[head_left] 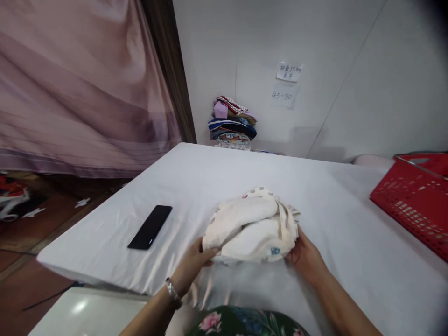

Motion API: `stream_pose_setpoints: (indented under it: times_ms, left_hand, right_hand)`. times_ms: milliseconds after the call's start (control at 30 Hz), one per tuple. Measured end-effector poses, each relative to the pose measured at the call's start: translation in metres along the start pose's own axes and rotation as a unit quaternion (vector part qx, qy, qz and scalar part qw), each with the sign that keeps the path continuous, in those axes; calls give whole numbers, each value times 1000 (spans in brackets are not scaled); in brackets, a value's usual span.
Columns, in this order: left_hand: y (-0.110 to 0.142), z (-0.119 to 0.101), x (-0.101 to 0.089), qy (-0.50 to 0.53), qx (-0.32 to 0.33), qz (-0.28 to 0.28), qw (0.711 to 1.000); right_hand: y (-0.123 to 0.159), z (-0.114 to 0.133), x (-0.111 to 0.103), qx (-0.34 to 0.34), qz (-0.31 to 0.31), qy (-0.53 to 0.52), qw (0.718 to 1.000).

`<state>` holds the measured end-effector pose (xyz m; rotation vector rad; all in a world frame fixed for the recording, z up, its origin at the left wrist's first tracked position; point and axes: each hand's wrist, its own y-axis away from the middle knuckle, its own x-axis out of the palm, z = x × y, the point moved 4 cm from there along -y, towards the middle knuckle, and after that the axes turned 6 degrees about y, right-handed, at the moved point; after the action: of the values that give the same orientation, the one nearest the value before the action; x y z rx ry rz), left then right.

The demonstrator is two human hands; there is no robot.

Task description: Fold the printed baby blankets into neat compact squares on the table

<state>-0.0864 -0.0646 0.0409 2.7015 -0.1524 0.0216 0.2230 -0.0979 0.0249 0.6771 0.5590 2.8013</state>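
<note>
A bunched cream cloth with small printed figures lies in loose folds near the front of the white-covered table. My left hand, with a silver bracelet at the wrist, pinches its left edge between thumb and fingers. At the cloth's right side, my right hand grips the edge, its fingertips partly hidden under the fabric. What garment or cloth it is, I cannot tell. A black phone lies flat on the table to the left of the cloth.
A red plastic basket stands at the table's right side. Folded clothes are stacked by the wall beyond the far edge. Handwritten paper notes hang on the wall. A pink curtain hangs at left; a white stool-like surface is front left.
</note>
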Motion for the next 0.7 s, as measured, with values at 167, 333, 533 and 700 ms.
stream_pose_setpoints:
  times_ms: [167, 333, 533, 700]
  left_hand:
    - [8, -42, 8, -218, 269, -82, 935]
    - [-5, -85, 70, -392, 405, 34, 825]
    - [-64, -90, 103, -494, 326, 85, 801]
    - [-96, -152, 83, -449, 330, -45, 829]
  right_hand:
    - [29, -19, 6, 0, 41, -26, 999]
    - [34, -28, 31, -41, 26, 51, 997]
    - [34, 0, 30, -80, -8, 48, 996]
    - [9, 83, -6, -186, -127, 5, 974]
